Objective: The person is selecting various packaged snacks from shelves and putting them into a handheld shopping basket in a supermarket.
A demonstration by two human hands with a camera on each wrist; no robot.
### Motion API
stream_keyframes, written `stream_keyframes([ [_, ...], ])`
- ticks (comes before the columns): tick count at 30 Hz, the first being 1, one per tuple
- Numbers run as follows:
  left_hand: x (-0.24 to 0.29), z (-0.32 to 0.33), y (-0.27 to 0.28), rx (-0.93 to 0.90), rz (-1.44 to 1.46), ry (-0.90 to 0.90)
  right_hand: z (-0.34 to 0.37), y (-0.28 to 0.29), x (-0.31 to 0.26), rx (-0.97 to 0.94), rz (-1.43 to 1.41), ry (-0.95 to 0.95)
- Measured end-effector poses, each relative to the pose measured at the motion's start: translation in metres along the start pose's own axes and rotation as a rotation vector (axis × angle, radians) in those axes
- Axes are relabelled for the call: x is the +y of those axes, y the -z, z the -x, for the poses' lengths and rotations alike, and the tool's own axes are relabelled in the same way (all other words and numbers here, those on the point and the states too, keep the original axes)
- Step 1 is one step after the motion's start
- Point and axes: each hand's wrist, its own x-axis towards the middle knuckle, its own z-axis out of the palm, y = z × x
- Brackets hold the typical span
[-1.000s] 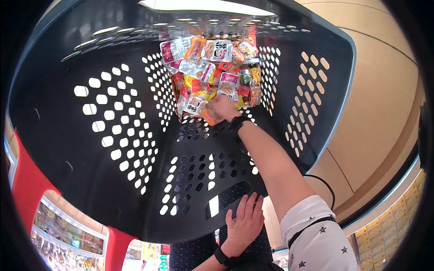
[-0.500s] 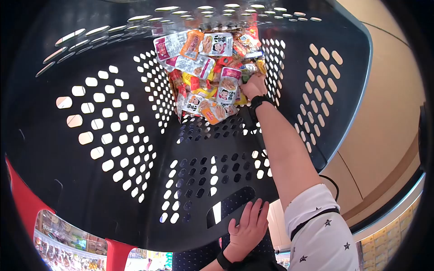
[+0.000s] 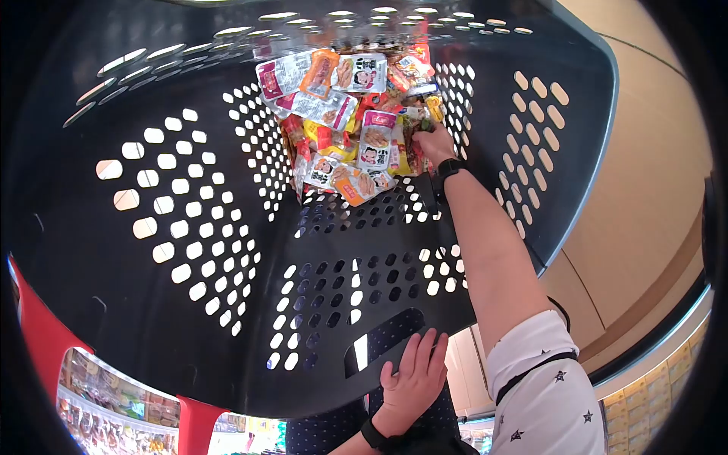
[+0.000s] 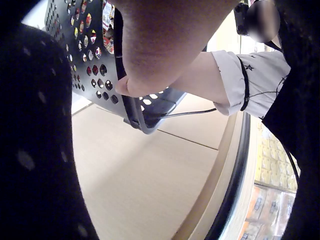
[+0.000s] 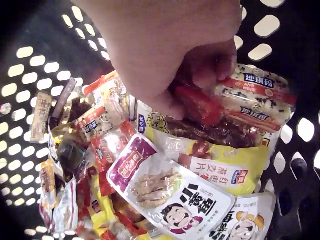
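My right hand (image 3: 434,144) reaches deep into a black basket (image 3: 189,318) with slotted walls, at the right side of a heap of snack packets (image 3: 334,114). In the right wrist view its thumb and curled fingers pinch a small red packet (image 5: 200,106), partly hidden by the hand. Beside it lie a clear wrapped bar with dark specks (image 5: 257,90), a yellow packet (image 5: 230,167) and a white and purple pouch (image 5: 170,187). My left hand (image 3: 413,379) rests on the basket's near rim beside the handle cutout, fingers stretched out.
Red upright parts (image 3: 201,425) stand at lower left, with lit shelves of goods (image 3: 114,413) behind. Pale wood panelling (image 3: 607,205) lies right of the basket, and a dark cable (image 4: 187,114) runs beside the rim. Yellow packs (image 3: 667,387) line the lower right.
My right hand has left the orange and white packet at the heap's near edge and moved right to the heap's right side. The left hand has stayed on the rim.
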Motion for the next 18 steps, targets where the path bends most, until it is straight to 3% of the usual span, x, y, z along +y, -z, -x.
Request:
stream_keyframes([
  [2,0.0,-0.001,0.002,0.004,0.018,0.0,0.013,0.007,-0.012,-0.023,-0.038,0.012],
  [7,0.002,-0.004,0.001,-0.002,0.039,0.019,0.027,0.016,-0.038,-0.038,0.329,0.051],
  [10,0.003,-0.004,-0.001,-0.009,0.06,0.027,0.035,0.008,-0.049,-0.068,0.287,0.124],
  [14,0.002,-0.003,0.0,-0.012,0.04,0.018,0.037,-0.019,-0.055,-0.084,0.418,0.0],
  [15,0.002,-0.002,0.0,-0.017,0.045,0.014,0.025,-0.025,-0.045,-0.218,0.518,0.038],
  [18,0.002,-0.001,0.003,-0.037,0.046,-0.005,0.025,-0.04,-0.021,-0.096,0.497,-0.039],
])
